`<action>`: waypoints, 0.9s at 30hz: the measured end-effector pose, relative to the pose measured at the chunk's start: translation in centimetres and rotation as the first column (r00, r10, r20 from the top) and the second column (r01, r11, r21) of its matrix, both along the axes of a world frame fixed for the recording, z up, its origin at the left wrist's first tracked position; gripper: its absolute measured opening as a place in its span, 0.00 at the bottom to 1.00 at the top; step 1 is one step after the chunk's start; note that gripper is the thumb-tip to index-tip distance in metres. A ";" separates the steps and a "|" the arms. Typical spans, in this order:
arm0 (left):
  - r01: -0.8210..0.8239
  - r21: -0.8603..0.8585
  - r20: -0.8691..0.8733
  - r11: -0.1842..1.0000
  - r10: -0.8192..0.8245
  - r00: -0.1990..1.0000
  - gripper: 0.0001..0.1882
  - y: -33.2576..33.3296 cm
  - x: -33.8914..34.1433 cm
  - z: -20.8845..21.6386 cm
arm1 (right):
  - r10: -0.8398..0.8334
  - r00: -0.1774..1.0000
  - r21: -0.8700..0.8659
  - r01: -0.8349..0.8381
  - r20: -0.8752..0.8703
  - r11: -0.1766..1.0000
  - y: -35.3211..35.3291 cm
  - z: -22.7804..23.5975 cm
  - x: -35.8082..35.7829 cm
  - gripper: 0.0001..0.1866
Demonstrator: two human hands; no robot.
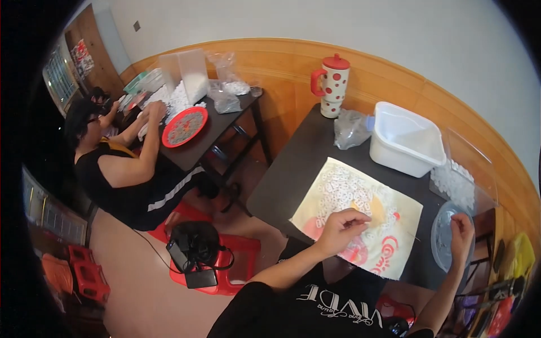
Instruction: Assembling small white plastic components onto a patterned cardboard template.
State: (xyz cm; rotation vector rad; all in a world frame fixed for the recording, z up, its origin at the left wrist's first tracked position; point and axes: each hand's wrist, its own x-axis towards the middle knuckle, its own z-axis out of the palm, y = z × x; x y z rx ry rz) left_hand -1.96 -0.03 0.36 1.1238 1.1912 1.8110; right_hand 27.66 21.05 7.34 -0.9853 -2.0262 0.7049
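A cream printed cloth [407, 214] lies on the dark table, with many small white pieces [344, 191] spread over its far left part. Over the cloth's near middle is my left hand [345, 230], thumb and fingertips pressed together. Anything between those fingertips is too small to make out. My right hand [462, 235] hovers at the right rim of a round clear plastic dish [442, 239]. Its fingers are curled into a pinch, and what they hold, if anything, cannot be seen.
Behind the cloth stand a white plastic tub [403, 149], a crumpled clear bag [352, 129] and a dotted tumbler [335, 87]. White pieces [453, 183] lie by a clear panel at the right. Leftward, a co-worker [121, 163] sits near a red tray [185, 127]; a red stool [242, 262] holds a black bag.
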 end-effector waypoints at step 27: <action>0.044 0.026 0.221 0.999 -0.049 0.974 0.11 -0.2 1.0 2.9 | 0.512 0.797 -0.237 -0.591 -0.320 0.771 -11.4 -0.4 -13.3 0.03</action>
